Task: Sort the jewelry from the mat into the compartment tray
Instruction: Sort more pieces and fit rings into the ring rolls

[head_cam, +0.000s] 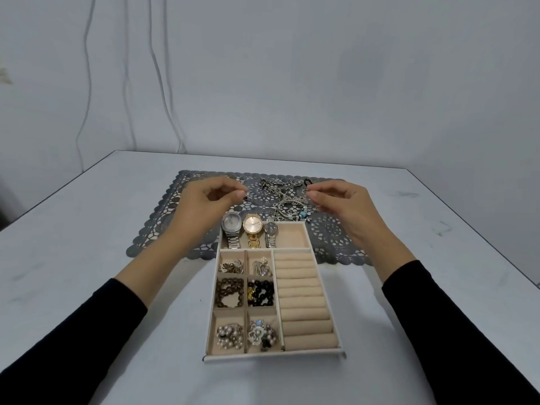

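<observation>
A beige compartment tray (324, 287) lies in front of me, its far end on a grey lace mat (336, 232). Three watches (252, 229) fill its top slot; small cells hold brooches, bead bracelets and pearl pieces, and the ring rolls (302, 296) are bare. A tangle of silver chains and charms (287, 197) lies on the mat. My left hand (204, 206) hovers above the mat and pinches a small dark piece (245, 196). My right hand (347, 206) pinches a small silver item (306, 190) beside the tangle.
The white table (87, 258) stretches to both sides, its right edge close to my right sleeve. A plain wall with hanging white cables (163, 83) stands behind the table.
</observation>
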Tool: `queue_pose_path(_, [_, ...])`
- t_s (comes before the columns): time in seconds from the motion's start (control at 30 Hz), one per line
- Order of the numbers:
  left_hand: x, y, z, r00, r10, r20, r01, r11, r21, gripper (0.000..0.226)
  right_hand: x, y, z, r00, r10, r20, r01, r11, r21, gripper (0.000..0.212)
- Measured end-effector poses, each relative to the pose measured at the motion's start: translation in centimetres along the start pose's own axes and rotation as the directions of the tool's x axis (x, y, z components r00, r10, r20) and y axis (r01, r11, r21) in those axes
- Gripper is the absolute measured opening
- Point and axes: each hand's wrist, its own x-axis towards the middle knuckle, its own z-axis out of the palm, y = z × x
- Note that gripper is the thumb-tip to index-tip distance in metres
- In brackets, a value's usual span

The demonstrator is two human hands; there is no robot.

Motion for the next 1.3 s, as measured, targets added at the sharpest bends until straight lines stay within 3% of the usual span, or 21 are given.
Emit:
queue_pose_path(0.37, [-3.3, 1.5, 2.0, 0.993, -0.043, 0.110, 0.053, 0.995, -0.081, 0.013, -5.1, -1.0, 0.1, 0.977, 0.043, 0.207, 0.033, 0.936, -0.350, 0.010])
queue_pose_path(0.67, [-4.0, 1.8, 2.5, 0.987, -0.063, 0.147, 0.075, 0.994, -0.080, 0.015, -6.0, -1.1, -0.3, 0.954, 0.106, 0.281, 0.029, 0.898, -0.439, 0.008])
queue_pose_path(1.03, [-4.2, 1.8, 2.5, 0.986, -0.069, 0.152, 0.081, 0.994, -0.071, 0.016, -6.2, -0.9, 0.3, 0.943, -0.010, 0.332, 0.217, 0.776, -0.592, 0.011])
queue_pose_path(1.3, [-4.4, 2.1, 2.6, 0.988, -0.065, 0.141, 0.076, 0.994, -0.078, 0.016, -6.3, -1.0, 0.3, 0.943, -0.032, 0.332, 0.243, 0.748, -0.617, 0.010])
